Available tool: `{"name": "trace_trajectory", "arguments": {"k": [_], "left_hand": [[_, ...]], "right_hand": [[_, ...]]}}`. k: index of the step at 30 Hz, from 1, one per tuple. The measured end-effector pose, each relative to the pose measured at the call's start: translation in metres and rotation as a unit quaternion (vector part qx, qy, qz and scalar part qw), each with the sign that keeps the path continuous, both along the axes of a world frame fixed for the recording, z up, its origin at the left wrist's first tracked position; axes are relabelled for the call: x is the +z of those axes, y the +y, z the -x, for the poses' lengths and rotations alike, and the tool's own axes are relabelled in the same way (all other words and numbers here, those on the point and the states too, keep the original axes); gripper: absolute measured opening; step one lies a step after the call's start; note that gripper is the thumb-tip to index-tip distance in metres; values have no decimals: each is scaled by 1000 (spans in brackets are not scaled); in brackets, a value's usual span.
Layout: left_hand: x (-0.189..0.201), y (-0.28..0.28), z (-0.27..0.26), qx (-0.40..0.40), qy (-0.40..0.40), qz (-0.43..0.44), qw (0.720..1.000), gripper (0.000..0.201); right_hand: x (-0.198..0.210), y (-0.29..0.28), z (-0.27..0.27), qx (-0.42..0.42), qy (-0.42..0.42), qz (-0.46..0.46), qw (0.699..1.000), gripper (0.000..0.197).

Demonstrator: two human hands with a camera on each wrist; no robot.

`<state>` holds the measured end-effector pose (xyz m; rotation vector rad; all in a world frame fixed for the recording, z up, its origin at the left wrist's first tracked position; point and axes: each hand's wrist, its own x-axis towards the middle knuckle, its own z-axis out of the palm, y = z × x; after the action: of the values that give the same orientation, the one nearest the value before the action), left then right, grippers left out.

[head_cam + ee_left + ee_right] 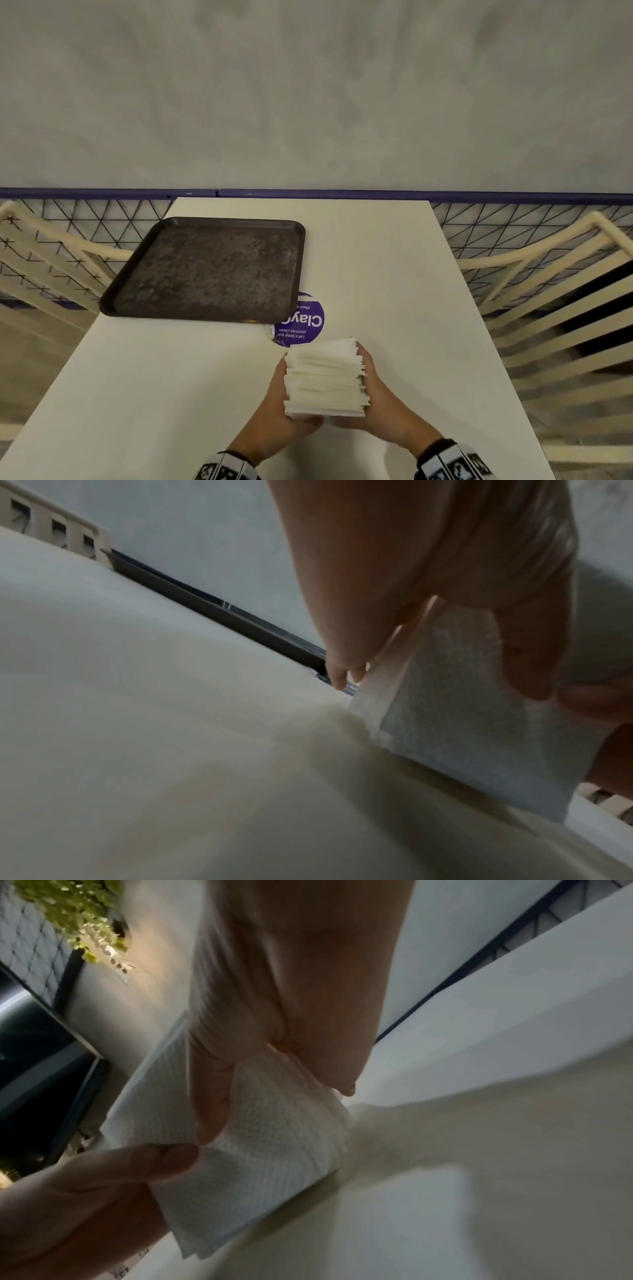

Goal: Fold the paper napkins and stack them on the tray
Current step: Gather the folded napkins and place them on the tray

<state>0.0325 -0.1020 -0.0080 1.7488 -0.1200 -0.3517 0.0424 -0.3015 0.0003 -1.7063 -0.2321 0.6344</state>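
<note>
The napkin stack [325, 378] stands on edge on the table [171, 394], just nearer the person than the tray [212, 267] and not touching it. The left hand [274, 414] and right hand [387, 407] clamp it from either side, thumbs curled onto the near face — likely squaring the sheets so 1 can be peeled off for folding. The tray is bare, so stacking hasn't begun. A purple sticker [305, 325] beside the tray is partly covered by its corner. The fingers behind the stack are mostly hidden, and the sheet count can't be made out.
</note>
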Motion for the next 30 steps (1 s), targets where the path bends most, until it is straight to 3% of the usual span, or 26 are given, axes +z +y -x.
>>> {"name": "trace_trajectory", "arguments": {"k": [4, 12, 16, 19, 21, 23, 27, 30], "left_hand": [[0, 4, -3, -40, 13, 31, 999, 95], [-4, -1, -13, -38, -44, 22, 998, 89], [-8, 3, -13, 5, -34, -6, 999, 90], [-5, 4, -13, 2, -23, -62, 998, 74], [-4, 2, -16, 0, -50, -72, 996, 73], [-4, 0, -19, 4, -66, -60, 996, 84], [-3, 6, -17, -40, 20, 39, 998, 99], [0, 6, -15, -37, 64, 89, 993, 104]], "right_hand": [[3, -2, -5, -8, -9, -4, 1000, 114], [-5, 1, -13, -9, -37, 7, 999, 103], [-15, -3, -17, -24, -29, 58, 998, 81], [-15, -6, -19, -38, -44, 92, 994, 70], [-14, -5, -19, -44, -44, 74, 995, 70], [-15, -4, -18, -44, -39, 61, 996, 76], [-20, -3, -15, -13, -30, 54, 998, 98], [-19, -2, -17, -4, -39, 53, 998, 99]]}}
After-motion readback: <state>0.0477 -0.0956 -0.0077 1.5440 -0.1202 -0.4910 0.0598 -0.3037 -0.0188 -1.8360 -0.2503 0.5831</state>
